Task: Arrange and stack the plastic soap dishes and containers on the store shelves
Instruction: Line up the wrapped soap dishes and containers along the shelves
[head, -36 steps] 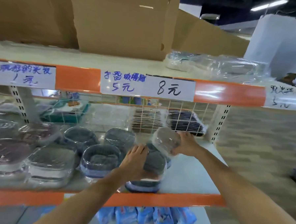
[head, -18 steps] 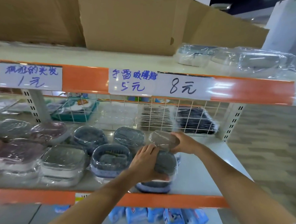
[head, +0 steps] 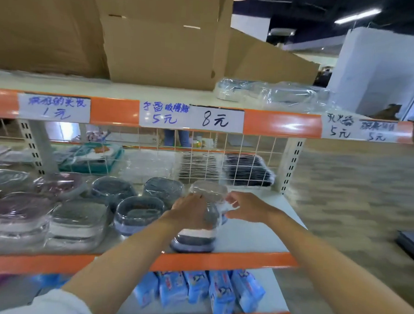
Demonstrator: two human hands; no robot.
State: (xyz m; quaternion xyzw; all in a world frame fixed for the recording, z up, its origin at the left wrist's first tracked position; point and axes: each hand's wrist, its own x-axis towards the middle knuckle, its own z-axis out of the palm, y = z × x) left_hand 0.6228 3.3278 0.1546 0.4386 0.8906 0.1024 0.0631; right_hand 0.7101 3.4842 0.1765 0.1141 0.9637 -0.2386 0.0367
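big metal shelf unit (head: 219, 259) with orange front rails, and cardboard boxes (head: 158, 51) sit on the top level next to some wrapped packs (head: 271, 93). handwritten price labels (head: 191, 117) are stuck along the upper rail. on the middle shelf there's a spread of plastic soap dishes in clear wrap (head: 78, 222), grey and pinkish ones on the left, dark blue ones toward the middle. blue packets (head: 199, 293) line up on the shelf below. near the front right of the middle shelf stands a stack of dark soap dishes (head: 194, 237), and a clear-wrapped soap dish (head: 209, 190) sits just behind it, looks like it's on top of another one but the blur makes that hard to call. left hand (head: 191, 211) is cupped over the top of the stack, fingers curled on it. right hand (head: 244, 208) is just beside the clear dish, fingers spread loose, gripping nothing.
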